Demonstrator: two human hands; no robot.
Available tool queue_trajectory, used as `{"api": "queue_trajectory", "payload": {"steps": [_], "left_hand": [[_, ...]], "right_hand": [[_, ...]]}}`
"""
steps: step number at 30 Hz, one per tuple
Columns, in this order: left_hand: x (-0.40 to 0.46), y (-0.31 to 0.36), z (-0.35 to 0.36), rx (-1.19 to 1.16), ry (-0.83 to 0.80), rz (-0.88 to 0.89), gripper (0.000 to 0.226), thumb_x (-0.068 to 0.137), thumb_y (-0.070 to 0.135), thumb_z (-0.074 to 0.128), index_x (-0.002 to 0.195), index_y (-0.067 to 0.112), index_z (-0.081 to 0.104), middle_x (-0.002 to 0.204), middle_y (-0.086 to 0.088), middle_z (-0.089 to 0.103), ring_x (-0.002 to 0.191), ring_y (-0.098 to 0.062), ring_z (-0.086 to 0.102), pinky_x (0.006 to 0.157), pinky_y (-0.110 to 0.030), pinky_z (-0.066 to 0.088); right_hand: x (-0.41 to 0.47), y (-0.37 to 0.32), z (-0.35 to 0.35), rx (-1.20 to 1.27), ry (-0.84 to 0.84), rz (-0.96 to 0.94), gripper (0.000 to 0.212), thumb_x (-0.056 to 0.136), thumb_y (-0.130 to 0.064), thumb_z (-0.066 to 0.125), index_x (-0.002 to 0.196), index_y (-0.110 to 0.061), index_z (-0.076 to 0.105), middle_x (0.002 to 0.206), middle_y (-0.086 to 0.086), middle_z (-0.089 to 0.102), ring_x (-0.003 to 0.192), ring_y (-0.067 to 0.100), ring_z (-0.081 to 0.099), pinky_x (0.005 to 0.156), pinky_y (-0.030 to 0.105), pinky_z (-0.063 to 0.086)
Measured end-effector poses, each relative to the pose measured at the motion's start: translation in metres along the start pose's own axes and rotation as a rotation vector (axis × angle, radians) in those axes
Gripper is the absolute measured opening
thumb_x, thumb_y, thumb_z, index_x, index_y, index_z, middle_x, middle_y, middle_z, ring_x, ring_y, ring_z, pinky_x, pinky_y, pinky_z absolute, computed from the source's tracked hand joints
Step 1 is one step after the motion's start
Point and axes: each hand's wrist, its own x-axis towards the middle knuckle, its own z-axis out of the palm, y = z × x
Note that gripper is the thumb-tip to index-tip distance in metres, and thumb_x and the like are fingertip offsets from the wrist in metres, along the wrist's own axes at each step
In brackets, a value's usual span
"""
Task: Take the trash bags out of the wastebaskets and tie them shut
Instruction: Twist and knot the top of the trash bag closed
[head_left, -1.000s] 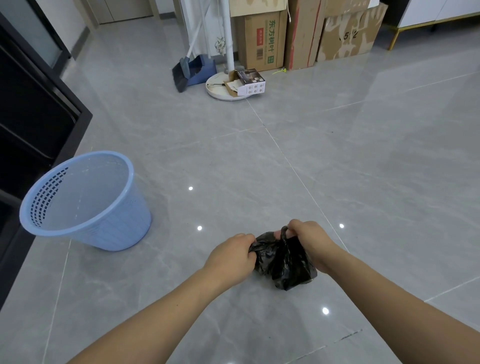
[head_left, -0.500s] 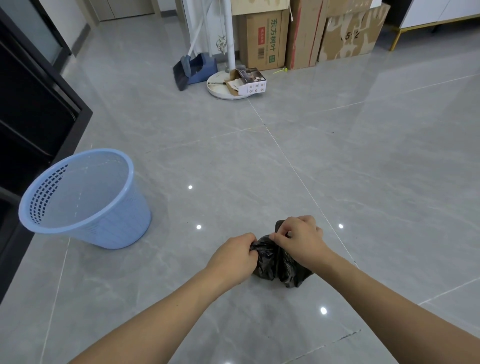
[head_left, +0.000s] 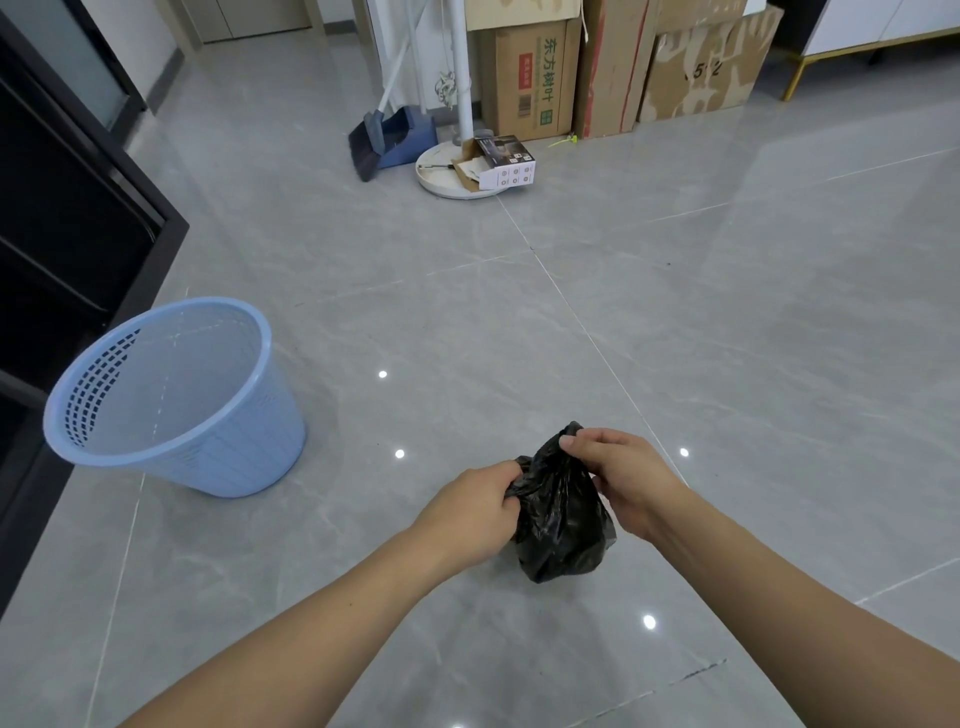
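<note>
Head view: the black bag (head_left: 563, 514) sits at six o'clock, gathered between my hands. My left hand (head_left: 475, 509) grips its side; my right hand (head_left: 621, 478) pinches its top. The blue basket (head_left: 171, 395) stands at nine o'clock, bagless.

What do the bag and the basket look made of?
Bag: thin black plastic film, glossy, by its crinkled folds and sheen. Basket: rigid light-blue plastic, matte, by its moulded rim and slotted lattice walls.
</note>
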Motion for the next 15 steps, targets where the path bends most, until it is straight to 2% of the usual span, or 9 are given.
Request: {"api": "queue_trajectory", "payload": {"steps": [3, 5, 7, 9, 10, 13, 15], "left_hand": [[0.001, -0.002, 0.002, 0.008, -0.051, 0.026, 0.023, 0.094, 0.012, 0.038, 0.094, 0.029, 0.054, 0.080, 0.005, 0.059, 0.067, -0.014, 0.051, 0.057, -0.026, 0.039], [0.001, -0.003, 0.003, 0.022, -0.073, 0.025, 0.026, 0.093, 0.011, 0.038, 0.104, 0.023, 0.058, 0.085, 0.004, 0.059, 0.069, -0.015, 0.051, 0.060, -0.027, 0.041], [0.000, -0.005, 0.003, 0.014, -0.077, 0.008, 0.026, 0.092, 0.009, 0.038, 0.093, 0.027, 0.057, 0.079, 0.005, 0.057, 0.065, -0.013, 0.049, 0.059, -0.026, 0.040], [0.001, -0.007, 0.001, -0.012, -0.072, -0.024, 0.031, 0.092, 0.009, 0.039, 0.077, 0.034, 0.050, 0.073, 0.008, 0.055, 0.063, -0.011, 0.048, 0.058, -0.026, 0.040], [0.001, -0.009, 0.001, -0.029, -0.076, -0.038, 0.032, 0.091, 0.009, 0.039, 0.075, 0.035, 0.049, 0.073, 0.008, 0.055, 0.063, -0.011, 0.049, 0.058, -0.025, 0.041], [0.001, -0.011, -0.001, -0.078, -0.130, -0.061, 0.030, 0.091, 0.006, 0.038, 0.093, 0.026, 0.060, 0.076, 0.007, 0.058, 0.063, -0.010, 0.050, 0.059, -0.022, 0.042], [0.001, -0.010, -0.002, -0.097, -0.170, -0.083, 0.034, 0.091, 0.006, 0.036, 0.106, 0.021, 0.062, 0.076, 0.005, 0.057, 0.060, -0.011, 0.048, 0.049, -0.018, 0.041]], "right_hand": [[0.003, 0.007, 0.000, -0.125, 0.016, -0.044, 0.011, 0.086, -0.007, 0.069, 0.095, 0.001, 0.070, 0.087, 0.015, 0.072, 0.071, 0.020, 0.069, 0.053, 0.020, 0.054], [0.006, 0.011, 0.002, -0.203, -0.052, -0.045, 0.015, 0.089, -0.009, 0.065, 0.085, 0.004, 0.070, 0.078, 0.018, 0.067, 0.065, 0.023, 0.065, 0.059, 0.026, 0.054], [0.009, 0.012, 0.003, -0.282, -0.129, -0.054, 0.017, 0.089, -0.008, 0.062, 0.074, -0.001, 0.067, 0.066, 0.010, 0.052, 0.054, 0.015, 0.050, 0.055, 0.024, 0.042], [0.013, 0.011, 0.001, -0.340, -0.170, -0.061, 0.016, 0.088, -0.005, 0.063, 0.073, -0.004, 0.068, 0.062, 0.004, 0.052, 0.052, 0.010, 0.047, 0.054, 0.021, 0.038], [0.014, 0.010, -0.001, -0.377, -0.188, -0.063, 0.014, 0.087, -0.005, 0.064, 0.074, -0.006, 0.068, 0.060, 0.003, 0.054, 0.050, 0.009, 0.048, 0.053, 0.020, 0.038], [0.015, 0.008, -0.006, -0.481, -0.239, -0.093, 0.010, 0.082, -0.007, 0.070, 0.075, -0.009, 0.064, 0.062, 0.003, 0.057, 0.054, 0.010, 0.049, 0.052, 0.019, 0.038], [0.016, 0.006, -0.007, -0.496, -0.226, -0.132, 0.016, 0.080, -0.003, 0.072, 0.079, -0.009, 0.057, 0.062, 0.004, 0.056, 0.055, 0.013, 0.049, 0.051, 0.017, 0.039]]}}
